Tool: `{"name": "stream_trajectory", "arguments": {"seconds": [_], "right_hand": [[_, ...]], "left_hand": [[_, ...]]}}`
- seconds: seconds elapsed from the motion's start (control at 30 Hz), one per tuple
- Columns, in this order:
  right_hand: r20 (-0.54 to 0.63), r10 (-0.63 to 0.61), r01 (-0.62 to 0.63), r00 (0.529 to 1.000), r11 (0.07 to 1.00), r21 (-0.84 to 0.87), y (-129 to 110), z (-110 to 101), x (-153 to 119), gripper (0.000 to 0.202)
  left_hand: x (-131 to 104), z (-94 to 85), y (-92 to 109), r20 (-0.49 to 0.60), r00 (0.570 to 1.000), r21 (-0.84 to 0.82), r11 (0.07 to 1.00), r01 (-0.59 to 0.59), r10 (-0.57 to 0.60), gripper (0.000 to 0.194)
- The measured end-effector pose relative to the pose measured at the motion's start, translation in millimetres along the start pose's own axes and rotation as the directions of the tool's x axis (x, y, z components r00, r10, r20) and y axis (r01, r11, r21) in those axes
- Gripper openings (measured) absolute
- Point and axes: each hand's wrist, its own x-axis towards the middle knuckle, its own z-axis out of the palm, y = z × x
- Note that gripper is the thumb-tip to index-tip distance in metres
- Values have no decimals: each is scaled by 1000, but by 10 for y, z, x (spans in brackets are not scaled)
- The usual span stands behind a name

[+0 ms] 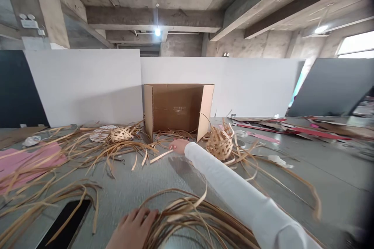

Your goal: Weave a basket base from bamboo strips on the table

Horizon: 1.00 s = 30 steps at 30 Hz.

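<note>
My right hand (179,146), at the end of an outstretched white sleeve, reaches far forward over the floor. Its fingers are closed on the end of a pale, flat weaving strip (161,156). In the near foreground my left hand (134,227) lies with fingers extended against the left edge of a curved bundle of brown weaving strips (187,218). To the right of my right hand stands a partly woven basket (219,143) with loose strip ends. A second woven piece (121,134) sits among tangled strips on the left.
An open cardboard box (177,109) stands ahead against white partition panels (87,85). A black phone (68,221) lies at lower left under a strip, near pink sheets (32,163). Flattened cardboard and red pieces (315,132) lie at right.
</note>
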Motion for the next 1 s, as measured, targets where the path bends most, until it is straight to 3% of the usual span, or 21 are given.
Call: {"name": "stream_trajectory", "arguments": {"seconds": [0.13,0.23,0.37,0.43,0.5,0.6,0.73,0.87,1.0], "right_hand": [[-34,-4,5,999,999,39,20,-270,-631,33],[-70,-11,17,998,997,80,-164,-304,-1204,31],[-231,-55,96,971,981,171,-646,-21,-1866,57],[-214,-6,50,977,978,202,-842,210,-2053,82],[-157,49,-21,986,984,176,-936,422,-2127,102],[-128,123,-110,984,989,100,-905,587,-2112,102],[-214,220,-219,952,975,29,-724,551,-2073,73],[-182,246,-246,952,969,24,-595,500,-2070,30],[-199,227,-228,953,974,18,-637,540,-2070,18]], "left_hand": [[-117,-8,-14,-124,992,28,999,-27,30,73],[-143,16,-134,-158,987,91,996,11,3,85],[-200,67,-227,-151,988,103,994,41,-25,94],[-241,124,-208,-193,981,102,994,25,-5,91],[-260,197,-167,-251,967,92,996,-12,35,86],[-223,268,-148,-309,949,69,996,-51,70,78],[-148,182,-303,-375,927,26,1000,-11,20,58],[-118,44,-503,-386,922,27,1000,-16,25,31],[-71,82,-576,-412,910,6,998,-57,54,27]]}}
